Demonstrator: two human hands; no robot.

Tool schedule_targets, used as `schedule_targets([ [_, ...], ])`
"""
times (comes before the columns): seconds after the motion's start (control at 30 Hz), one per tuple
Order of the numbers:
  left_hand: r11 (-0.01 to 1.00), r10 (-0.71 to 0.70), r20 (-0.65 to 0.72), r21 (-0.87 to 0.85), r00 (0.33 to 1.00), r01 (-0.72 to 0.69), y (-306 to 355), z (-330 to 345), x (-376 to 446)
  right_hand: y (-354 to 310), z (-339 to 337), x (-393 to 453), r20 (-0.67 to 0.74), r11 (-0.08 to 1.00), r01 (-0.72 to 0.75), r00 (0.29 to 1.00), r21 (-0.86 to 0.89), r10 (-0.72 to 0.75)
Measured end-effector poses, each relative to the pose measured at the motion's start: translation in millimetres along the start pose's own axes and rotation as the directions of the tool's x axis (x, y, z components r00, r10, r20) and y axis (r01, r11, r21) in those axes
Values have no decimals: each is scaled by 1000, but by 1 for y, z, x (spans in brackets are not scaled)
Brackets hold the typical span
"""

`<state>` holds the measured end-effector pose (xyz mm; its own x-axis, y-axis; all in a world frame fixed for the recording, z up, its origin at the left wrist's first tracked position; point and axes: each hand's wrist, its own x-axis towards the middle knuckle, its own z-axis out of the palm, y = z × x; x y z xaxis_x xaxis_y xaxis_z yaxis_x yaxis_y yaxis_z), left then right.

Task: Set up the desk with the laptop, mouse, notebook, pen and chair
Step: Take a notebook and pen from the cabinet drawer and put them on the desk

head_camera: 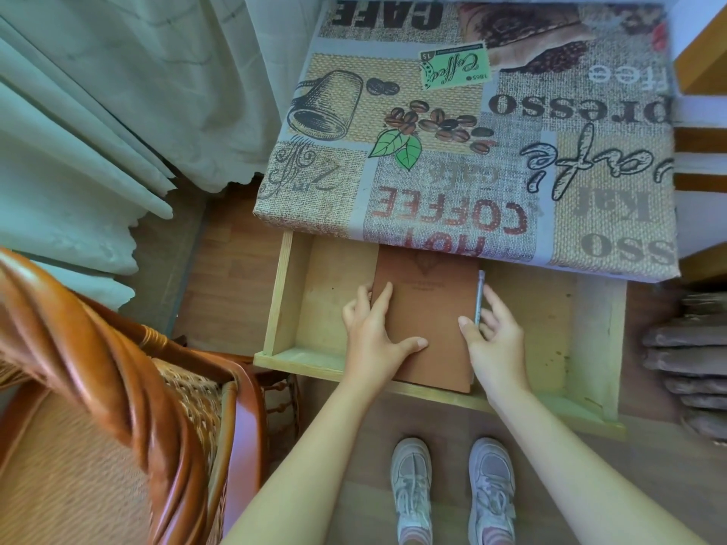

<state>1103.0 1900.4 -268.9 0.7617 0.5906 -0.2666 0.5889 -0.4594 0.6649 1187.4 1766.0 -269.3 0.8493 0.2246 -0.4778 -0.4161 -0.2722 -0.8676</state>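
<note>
A brown notebook point(427, 304) lies in the open wooden drawer point(299, 359) under the desk point(452, 123), which has a coffee-print cloth on it. A silvery pen point(479, 295) lies along the notebook's right edge. My left hand point(371, 332) rests flat on the notebook's left side, fingers spread. My right hand point(493, 336) touches the pen and the notebook's right edge, thumb on the cover, fingers apart. The wicker chair point(118, 407) stands at the lower left, beside the drawer. No laptop or mouse is in view.
Pale curtains point(98, 131) hang at the left. A wooden shelf unit point(704, 151) stands to the right of the desk, with a stack of grey fabric point(692, 363) below it. My feet in white sneakers point(452, 493) stand on the wood floor before the drawer.
</note>
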Motion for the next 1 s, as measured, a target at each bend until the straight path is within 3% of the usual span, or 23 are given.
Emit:
schedule_targets([
  [0.2, 999, 50, 73, -23, 996, -49, 9, -9, -7, -8, -8, -9, -13, 1000, 17, 1000, -7, -18],
  [0.53, 992, -59, 18, -109, 998, 60, 18, -22, -21, -14, -9, -18, 33, 996, -3, 999, 91, 0],
  [1.0, 975, -170, -100, -163, 980, 152, 42, -50, -69, -37, -30, -71, 121, 996, 18, 992, 85, -28],
])
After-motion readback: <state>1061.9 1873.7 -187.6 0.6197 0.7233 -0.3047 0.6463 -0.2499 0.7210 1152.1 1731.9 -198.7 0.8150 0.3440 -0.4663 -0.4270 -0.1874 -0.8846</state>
